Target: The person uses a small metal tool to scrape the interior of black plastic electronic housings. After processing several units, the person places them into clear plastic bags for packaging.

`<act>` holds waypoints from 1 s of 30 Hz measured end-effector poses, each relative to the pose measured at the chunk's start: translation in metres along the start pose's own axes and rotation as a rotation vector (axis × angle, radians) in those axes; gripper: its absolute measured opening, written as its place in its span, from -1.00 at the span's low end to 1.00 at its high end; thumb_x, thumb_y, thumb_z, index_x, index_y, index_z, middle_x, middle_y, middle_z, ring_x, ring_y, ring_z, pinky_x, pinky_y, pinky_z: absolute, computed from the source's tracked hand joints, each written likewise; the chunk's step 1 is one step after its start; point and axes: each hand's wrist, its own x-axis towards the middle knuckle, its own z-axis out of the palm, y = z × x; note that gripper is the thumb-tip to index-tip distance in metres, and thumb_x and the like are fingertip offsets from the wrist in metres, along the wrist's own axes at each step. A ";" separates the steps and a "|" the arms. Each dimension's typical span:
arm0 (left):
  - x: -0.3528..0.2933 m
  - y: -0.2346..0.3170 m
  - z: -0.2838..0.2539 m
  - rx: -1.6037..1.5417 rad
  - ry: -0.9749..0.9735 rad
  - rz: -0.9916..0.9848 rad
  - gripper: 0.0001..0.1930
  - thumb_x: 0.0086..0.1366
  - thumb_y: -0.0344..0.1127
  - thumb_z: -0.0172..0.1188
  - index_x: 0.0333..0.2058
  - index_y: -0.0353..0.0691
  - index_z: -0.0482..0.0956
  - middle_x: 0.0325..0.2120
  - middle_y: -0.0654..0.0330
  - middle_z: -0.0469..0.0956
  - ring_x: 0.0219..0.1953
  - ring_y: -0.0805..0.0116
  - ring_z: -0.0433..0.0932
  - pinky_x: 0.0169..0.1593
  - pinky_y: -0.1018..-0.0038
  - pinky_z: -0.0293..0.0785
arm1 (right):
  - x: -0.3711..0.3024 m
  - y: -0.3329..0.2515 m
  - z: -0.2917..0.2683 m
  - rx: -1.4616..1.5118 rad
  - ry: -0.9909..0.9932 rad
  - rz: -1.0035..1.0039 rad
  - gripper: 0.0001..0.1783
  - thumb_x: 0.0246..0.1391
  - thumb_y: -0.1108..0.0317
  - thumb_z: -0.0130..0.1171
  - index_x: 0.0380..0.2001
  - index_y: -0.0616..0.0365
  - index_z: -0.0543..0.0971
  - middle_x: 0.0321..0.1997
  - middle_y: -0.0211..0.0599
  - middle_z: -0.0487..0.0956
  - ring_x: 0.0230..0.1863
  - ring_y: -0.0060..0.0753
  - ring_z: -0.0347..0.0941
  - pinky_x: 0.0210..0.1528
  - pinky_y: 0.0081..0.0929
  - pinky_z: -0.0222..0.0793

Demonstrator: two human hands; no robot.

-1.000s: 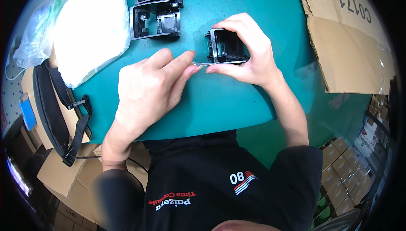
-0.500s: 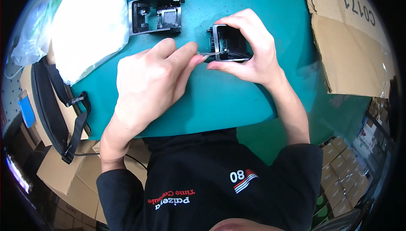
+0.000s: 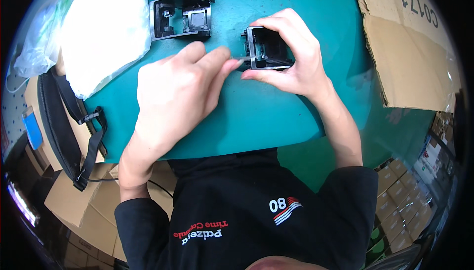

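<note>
My right hand (image 3: 300, 57) grips a black plastic housing (image 3: 274, 47), fingers over its far side and thumb along its near side. The housing's open, box-like mouth faces up toward me, with small fittings along its left wall. Pinched between the thumb and fingers of my left hand (image 3: 177, 84) is a thin, tweezers-like metal tool (image 3: 241, 59). It points right and meets the housing's left rim; motion blurs it and my fist covers its rear end. Two similar black housings (image 3: 207, 20) lie at the far edge of view, one behind the other.
A green mat (image 3: 237, 126) covers the table. To the left are a white plastic bag (image 3: 106, 33) and a black strap with a buckle (image 3: 89, 117). A large cardboard box (image 3: 410, 62) stands on the right, and stacked cartons (image 3: 400, 196) are at lower right.
The tool's tip has drawn back left from inside the housing to its left rim. My left hand has shifted only slightly; my right hand keeps its grip on the housing.
</note>
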 end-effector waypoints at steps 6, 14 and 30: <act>-0.007 -0.001 -0.002 -0.076 -0.021 0.021 -0.87 0.31 -0.26 0.34 -0.21 -0.11 0.72 -0.61 0.19 0.41 -0.66 0.19 0.43 -0.55 0.32 0.32 | -0.001 0.004 0.001 0.008 0.015 -0.017 -0.29 -0.33 0.13 0.69 -0.10 0.19 0.58 -0.26 -0.22 0.55 -0.27 -0.16 0.51 -0.21 -0.35 0.50; -0.004 -0.002 0.005 -0.038 0.033 -0.012 -0.85 0.34 -0.14 0.30 -0.31 -0.04 0.66 -0.62 0.23 0.38 -0.63 0.18 0.52 -0.57 0.31 0.40 | -0.002 0.002 0.001 0.011 0.014 0.003 -0.29 -0.34 0.12 0.70 -0.10 0.15 0.59 -0.26 -0.23 0.55 -0.25 -0.17 0.52 -0.21 -0.35 0.51; -0.002 -0.001 -0.002 -0.039 0.058 -0.074 -0.85 0.36 -0.26 0.30 -0.21 -0.17 0.74 -0.60 0.15 0.47 -0.65 0.18 0.46 -0.53 0.33 0.35 | -0.009 0.002 0.005 0.068 -0.009 0.009 -0.17 -0.41 0.02 0.74 -0.14 0.26 0.53 -0.21 -0.13 0.55 -0.22 -0.11 0.55 -0.16 -0.34 0.53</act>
